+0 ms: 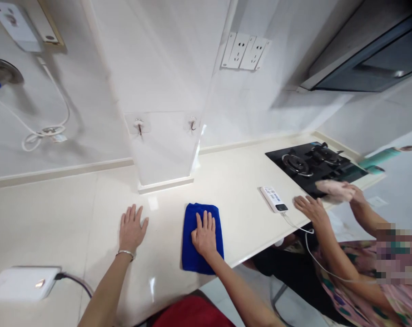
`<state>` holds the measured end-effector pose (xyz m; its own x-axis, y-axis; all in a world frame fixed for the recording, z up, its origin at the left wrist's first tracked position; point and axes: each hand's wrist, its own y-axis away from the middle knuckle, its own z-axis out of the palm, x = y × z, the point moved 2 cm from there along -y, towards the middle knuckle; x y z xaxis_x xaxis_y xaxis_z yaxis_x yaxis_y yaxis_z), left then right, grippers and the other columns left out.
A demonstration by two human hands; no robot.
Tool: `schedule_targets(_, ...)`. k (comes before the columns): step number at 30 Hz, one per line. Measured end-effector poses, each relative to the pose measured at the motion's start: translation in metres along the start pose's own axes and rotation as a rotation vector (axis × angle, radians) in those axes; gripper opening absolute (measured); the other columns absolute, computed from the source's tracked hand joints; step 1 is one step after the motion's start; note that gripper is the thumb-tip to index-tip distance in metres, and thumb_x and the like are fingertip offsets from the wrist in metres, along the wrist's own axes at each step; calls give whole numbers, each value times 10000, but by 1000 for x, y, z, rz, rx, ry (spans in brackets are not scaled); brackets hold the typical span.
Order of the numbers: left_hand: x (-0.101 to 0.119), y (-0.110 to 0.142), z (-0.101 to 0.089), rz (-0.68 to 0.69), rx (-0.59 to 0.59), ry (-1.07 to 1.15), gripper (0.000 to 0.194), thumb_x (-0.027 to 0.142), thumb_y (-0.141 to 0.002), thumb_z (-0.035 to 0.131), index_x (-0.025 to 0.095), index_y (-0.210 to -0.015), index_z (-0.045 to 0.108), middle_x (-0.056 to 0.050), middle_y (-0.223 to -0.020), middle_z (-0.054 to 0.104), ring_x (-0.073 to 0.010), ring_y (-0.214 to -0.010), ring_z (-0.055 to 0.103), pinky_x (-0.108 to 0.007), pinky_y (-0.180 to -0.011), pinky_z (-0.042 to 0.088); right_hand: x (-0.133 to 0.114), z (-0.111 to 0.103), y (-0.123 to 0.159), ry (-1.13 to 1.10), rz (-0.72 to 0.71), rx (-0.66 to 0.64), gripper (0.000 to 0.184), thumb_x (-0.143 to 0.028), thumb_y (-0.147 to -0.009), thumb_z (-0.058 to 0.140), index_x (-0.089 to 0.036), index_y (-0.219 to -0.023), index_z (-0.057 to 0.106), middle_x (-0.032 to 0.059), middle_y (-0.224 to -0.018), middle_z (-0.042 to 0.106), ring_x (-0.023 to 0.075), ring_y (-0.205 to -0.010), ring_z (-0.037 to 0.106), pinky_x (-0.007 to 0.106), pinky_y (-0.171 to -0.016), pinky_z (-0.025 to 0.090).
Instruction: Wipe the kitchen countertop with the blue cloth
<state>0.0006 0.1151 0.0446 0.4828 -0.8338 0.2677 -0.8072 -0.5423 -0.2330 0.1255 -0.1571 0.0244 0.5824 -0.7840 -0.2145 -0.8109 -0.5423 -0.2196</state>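
Observation:
My right hand [205, 234] lies flat on a folded blue cloth [191, 256], fingers stretched out over its upper part. The cloth rests on the pale, glossy countertop [165, 227]. To the left, my left hand [132, 227] is spread palm-down on the bare counter, with a bangle [126, 254] at its wrist. Nothing is held in it. Both forearms reach in from the bottom of the view.
A white power bank [25, 284] with a black cable lies at left; another device [274, 200] with a white cable is at right. Beside a black gas stove [315, 165], a co-worker's blurred hand holds a pinkish cloth [335, 190]. A wall pillar [165, 150] juts over the counter.

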Motion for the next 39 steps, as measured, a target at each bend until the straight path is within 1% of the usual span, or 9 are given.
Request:
schedule_targets(4, -1, 0, 1, -1, 15, 26, 614, 487, -946, 307, 159, -1458, 396, -164, -1593, 312, -329, -1497, 229, -571, -1228, 211, -27, -3, 29, -59, -72, -48, 784, -273, -839, 550, -150, -1542, 226, 176, -1645, 97, 427, -1510, 62, 671, -1194, 186)
schedule_targets(8, -1, -1, 2, 10, 25, 56, 624, 500, -941, 318, 150, -1452, 402, -175, -1589, 315, -331, -1496, 226, -573, -1229, 204, -20, -15, 44, -107, -211, -93, 777, -226, -817, 547, -199, -1536, 255, 122, -1658, 99, 373, -1521, 87, 605, -1214, 236)
schedule_targets(11, -1, -1, 2, 20, 43, 60, 629, 498, -943, 310, 139, -1452, 400, -185, -1586, 315, -334, -1495, 228, -572, -1229, 202, 6, -29, 46, -133, -317, -145, 739, -169, -790, 507, -236, -1505, 335, 74, -1649, 185, 292, -1519, 163, 537, -1230, 260)
schedule_targets(14, -2, 0, 5, 18, 33, 61, 625, 493, -945, 317, 144, -1459, 389, -185, -1590, 306, -336, -1497, 224, -574, -1230, 199, 42, -40, 41, -128, -327, -169, 707, -155, -784, 471, -242, -1480, 383, 58, -1625, 266, 248, -1512, 196, 506, -1237, 267)
schedule_targets(20, -3, 2, 8, 30, 40, 33, 621, 489, -953, 315, 144, -1464, 379, -188, -1587, 310, -339, -1499, 222, -572, -1230, 210, 115, -45, 25, 56, -182, -112, 628, -184, -848, 420, -240, -1472, 395, 43, -1608, 307, 217, -1506, 220, 458, -1237, 276)
schedule_targets(24, -2, 3, 8, 23, 43, 37, 617, 481, -950, 324, 139, -1460, 388, -188, -1583, 320, -342, -1495, 234, -584, -1225, 226, 133, -41, 22, 120, -71, -55, 596, -170, -876, 375, -189, -1472, 389, 95, -1596, 320, 240, -1506, 217, 475, -1225, 279)
schedule_targets(27, -2, 3, 8, 16, 33, 22, 609, 470, -946, 337, 144, -1457, 396, -178, -1580, 331, -344, -1489, 252, -588, -1222, 244, 123, -33, 20, 174, 4, -18, 587, -169, -877, 373, -158, -1463, 398, 132, -1584, 333, 276, -1502, 220, 506, -1212, 276)
schedule_targets(31, -2, 3, 6, 17, 41, -13, 599, 465, -942, 359, 148, -1447, 413, -171, -1575, 345, -344, -1481, 275, -581, -1216, 273, 92, -17, 7, 233, 93, 20, 592, -190, -869, 392, -104, -1454, 401, 206, -1571, 327, 361, -1488, 227, 562, -1188, 261)
schedule_targets(39, -3, 5, -1, 10, 45, -7, 546, 437, -954, 364, 179, -1429, 445, -140, -1567, 371, -322, -1468, 313, -556, -1199, 329, -10, 14, -58, 219, 63, -5, 616, -240, -875, 427, -108, -1475, 381, 238, -1574, 308, 399, -1483, 224, 572, -1182, 217)
